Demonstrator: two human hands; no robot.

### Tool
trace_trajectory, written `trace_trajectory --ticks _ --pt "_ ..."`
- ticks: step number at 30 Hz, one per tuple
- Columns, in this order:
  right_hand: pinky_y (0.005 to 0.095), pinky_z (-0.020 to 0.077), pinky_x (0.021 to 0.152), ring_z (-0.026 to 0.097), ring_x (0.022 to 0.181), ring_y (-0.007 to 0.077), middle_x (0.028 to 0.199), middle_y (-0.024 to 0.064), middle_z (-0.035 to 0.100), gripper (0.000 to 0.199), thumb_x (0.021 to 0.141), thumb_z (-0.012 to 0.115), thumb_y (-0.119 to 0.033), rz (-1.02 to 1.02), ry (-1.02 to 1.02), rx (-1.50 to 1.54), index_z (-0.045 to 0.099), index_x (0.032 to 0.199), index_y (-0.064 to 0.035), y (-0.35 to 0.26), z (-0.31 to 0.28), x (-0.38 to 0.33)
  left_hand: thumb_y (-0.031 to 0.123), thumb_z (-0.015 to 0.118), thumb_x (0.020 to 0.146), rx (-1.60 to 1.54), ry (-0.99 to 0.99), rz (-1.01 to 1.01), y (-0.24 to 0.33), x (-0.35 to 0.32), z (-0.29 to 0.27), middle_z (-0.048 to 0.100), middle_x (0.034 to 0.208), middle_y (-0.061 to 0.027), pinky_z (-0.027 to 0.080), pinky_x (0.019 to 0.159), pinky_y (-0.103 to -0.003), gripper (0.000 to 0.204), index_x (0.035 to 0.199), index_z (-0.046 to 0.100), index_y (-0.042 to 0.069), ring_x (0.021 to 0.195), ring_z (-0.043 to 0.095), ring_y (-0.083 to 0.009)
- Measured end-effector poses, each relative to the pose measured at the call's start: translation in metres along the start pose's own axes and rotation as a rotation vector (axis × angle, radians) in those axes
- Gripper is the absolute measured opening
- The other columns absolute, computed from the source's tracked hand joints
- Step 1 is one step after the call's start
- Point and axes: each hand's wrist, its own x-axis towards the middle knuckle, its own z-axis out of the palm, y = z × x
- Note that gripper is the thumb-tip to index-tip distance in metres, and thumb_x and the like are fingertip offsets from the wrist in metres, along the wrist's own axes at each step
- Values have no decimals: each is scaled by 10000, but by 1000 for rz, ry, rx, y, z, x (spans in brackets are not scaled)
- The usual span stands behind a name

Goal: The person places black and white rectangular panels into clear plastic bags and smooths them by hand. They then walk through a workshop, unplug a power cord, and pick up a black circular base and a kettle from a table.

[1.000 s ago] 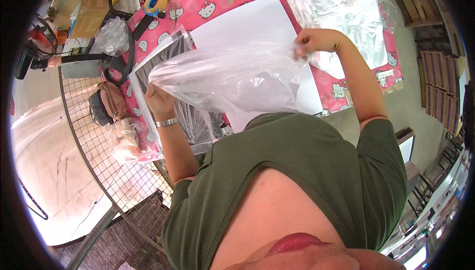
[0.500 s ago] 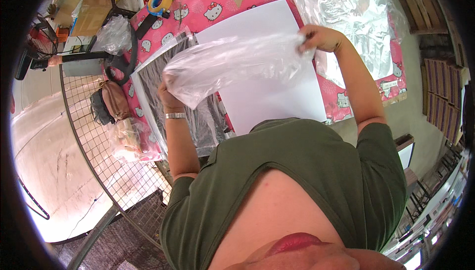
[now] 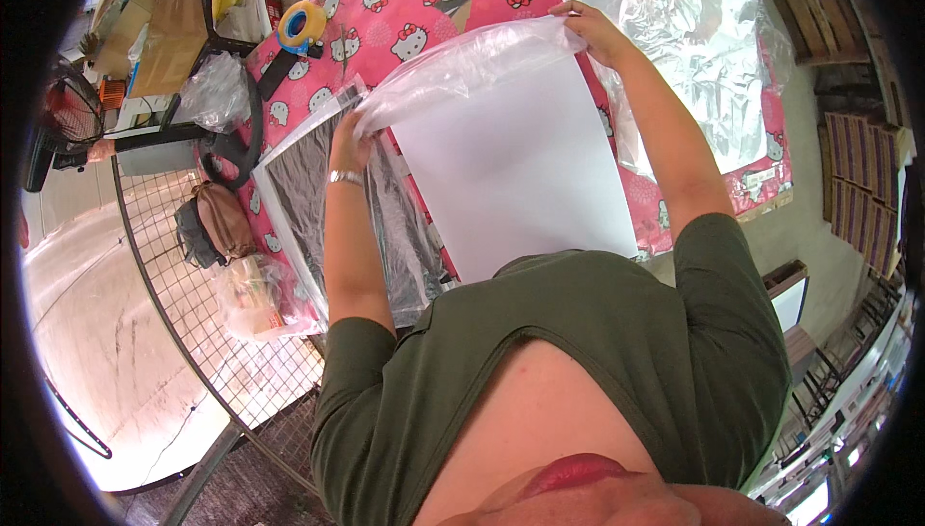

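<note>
A clear plastic sheet or bag (image 3: 462,68) is stretched between my hands over the far end of a large white board or paper sheet (image 3: 520,170). My left hand (image 3: 349,141) grips its left end, and my right hand (image 3: 590,33) pinches its right end near the far right corner of the white sheet. Under my left forearm lies a flat piece (image 3: 395,227) in dark, crinkled clear wrap with a pale border. To the right of my right hand is a stack of shiny clear plastic (image 3: 694,64).
The table has a pink cartoon-print cover (image 3: 385,20). A tape dispenser with yellow tape (image 3: 302,25) stands at its far left. Beyond are a cardboard box (image 3: 173,30) and a crumpled plastic bag (image 3: 217,92). A brown pouch (image 3: 224,220) lies by the wire mesh (image 3: 169,266).
Both hands have moved away from me, carrying the clear plastic from across the white sheet's middle to its far end. More of the white sheet shows.
</note>
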Motion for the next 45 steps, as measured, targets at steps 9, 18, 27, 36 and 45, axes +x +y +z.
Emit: trace_trajectory --ticks 9,18,27,36,45 --pt "421 443 829 553 966 332 1058 167 522 369 820 448 -196 -221 442 -1321 520 1175 -127 36 24 44 202 465 761 932 345 197 -28 56 16 610 799 -231 444 737 -357 368 1005 593 -42 809 598 -308" --pt "242 476 780 574 887 96 958 14 577 304 810 540 -115 47 -150 66 514 1108 -63 -80 0 -51 232 512 815 239 67 -10 89 -49 12 635 790 -44 446 594 -303 211 933 625 97 631 571 -157" --pt "279 493 738 578 816 131 952 31 588 284 854 457 -70 363 15 315 471 1136 -45 51 -29 -84 110 403 884 43 59 -675 -25 -35 -19 429 539 39 322 382 -189 192 718 499 108 352 300 -42" --pt "304 447 671 533 777 154 885 59 571 285 810 546 -96 377 186 326 516 1084 -20 167 -20 -244 145 404 897 -162 89 -694 -153 -196 -13 467 590 3 380 432 -238 158 772 493 106 419 382 -92" --pt "309 440 617 489 661 151 783 28 523 242 793 539 -69 555 369 313 514 1033 -59 243 -7 -386 190 553 859 -13 -54 -659 -310 -307 -48 527 815 -33 458 640 -271 287 1107 481 65 686 524 -139"
